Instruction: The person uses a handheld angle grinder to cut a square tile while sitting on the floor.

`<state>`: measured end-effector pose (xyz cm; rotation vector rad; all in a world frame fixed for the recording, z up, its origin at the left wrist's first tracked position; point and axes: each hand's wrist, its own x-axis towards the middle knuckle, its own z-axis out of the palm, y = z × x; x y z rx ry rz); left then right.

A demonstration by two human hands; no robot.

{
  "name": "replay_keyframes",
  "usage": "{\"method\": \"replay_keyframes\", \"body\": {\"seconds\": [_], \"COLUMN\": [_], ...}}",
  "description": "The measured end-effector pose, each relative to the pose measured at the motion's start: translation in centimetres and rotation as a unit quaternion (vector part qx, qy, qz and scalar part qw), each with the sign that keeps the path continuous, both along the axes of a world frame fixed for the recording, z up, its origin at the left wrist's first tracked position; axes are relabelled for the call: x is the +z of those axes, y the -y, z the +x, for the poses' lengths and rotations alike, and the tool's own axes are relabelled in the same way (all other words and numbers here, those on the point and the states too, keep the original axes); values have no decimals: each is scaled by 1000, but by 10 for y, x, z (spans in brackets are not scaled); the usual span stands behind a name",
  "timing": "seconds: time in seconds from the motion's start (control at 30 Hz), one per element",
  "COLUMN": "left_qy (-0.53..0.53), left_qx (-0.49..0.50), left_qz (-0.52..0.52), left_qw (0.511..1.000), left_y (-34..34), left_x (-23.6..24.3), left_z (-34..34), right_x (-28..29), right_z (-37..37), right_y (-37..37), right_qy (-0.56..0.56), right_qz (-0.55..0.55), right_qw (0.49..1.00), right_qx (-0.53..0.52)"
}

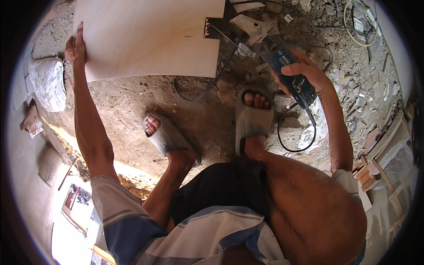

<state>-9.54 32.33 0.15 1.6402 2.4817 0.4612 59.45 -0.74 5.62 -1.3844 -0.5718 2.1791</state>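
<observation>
A large cream tile (145, 44) with a glossy, faintly veined face lies ahead of me, a small square notch cut into its right edge. My left hand (77, 49) grips the tile's left edge, one finger stretched along the rim and the others partly hidden. In my right hand (307, 73) is a dark blue angle grinder (282, 59), the fingers wrapped round its body. Its dusty metal guard (254, 30) points toward the notch, and the thin disc lies beside the cut. Whether the disc touches the tile or spins, I cannot tell.
The grinder's black cord (304, 150) loops near my right sandal (254, 117); another dark cable (194, 99) curves below the tile. Broken rubble (353, 75) covers the ground at right. A clear plastic bag (47, 84) lies at left, wooden pieces (375, 172) at lower right.
</observation>
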Motion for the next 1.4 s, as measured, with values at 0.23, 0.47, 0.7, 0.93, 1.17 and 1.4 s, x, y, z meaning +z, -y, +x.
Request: {"method": "replay_keyframes", "body": {"seconds": [0.23,0.47,0.7,0.93,1.17,1.4], "left_qy": [-32,-32,-34,0,2,6], "left_qx": [-14,6,-6,0,-9,-1], "left_qz": [-7,8,26,29,30,25], "left_qw": [999,999,999,1000,999,1000], "left_y": [-4,6,10,24,22,18], "left_x": [2,0,7,18,13,10], "left_z": [-7,8,13,28,28,22], "right_x": [-7,-6,-10,-10,-15,-17], "right_z": [1,0,1,-3,0,-2], "right_y": [-4,-4,-7,-7,-9,-8], "right_qy": [-22,-19,-9,-28,-35,-40], "right_qz": [2,-5,-12,-7,-14,-16], "right_qw": [1000,1000,1000,1000,999,999], "right_qx": [12,8,9,11,14,9]}}
